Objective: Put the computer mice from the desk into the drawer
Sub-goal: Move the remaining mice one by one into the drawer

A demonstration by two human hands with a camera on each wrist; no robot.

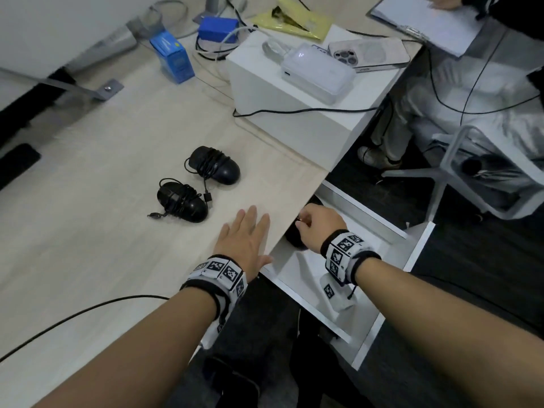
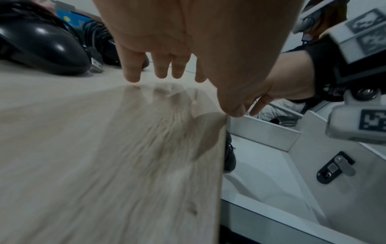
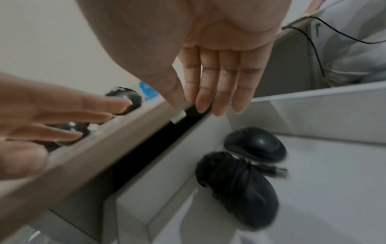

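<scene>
Two black computer mice with cables wound round them lie mid-desk, one farther [image 1: 216,166] and one nearer [image 1: 182,201]. My left hand [image 1: 254,235] lies open, fingers straight, on the desk [image 1: 88,231] by its right edge, a short way from the nearer mouse [image 2: 41,47]. The white drawer [image 1: 394,295] stands pulled out below that edge. Two more black mice lie inside it, one cable-wrapped [image 3: 236,188] and one behind it [image 3: 254,145]. My right hand [image 3: 200,107] hovers above them with fingers straight, holding nothing.
A white box [image 1: 294,92] carrying a power bank [image 1: 318,72] and a phone [image 1: 368,54] stands at the back right, with blue boxes [image 1: 173,57] and cables beside it. A seated person [image 1: 485,92] and chair base [image 1: 435,172] are beyond the drawer. A black cable [image 1: 88,310] crosses the desk's near left.
</scene>
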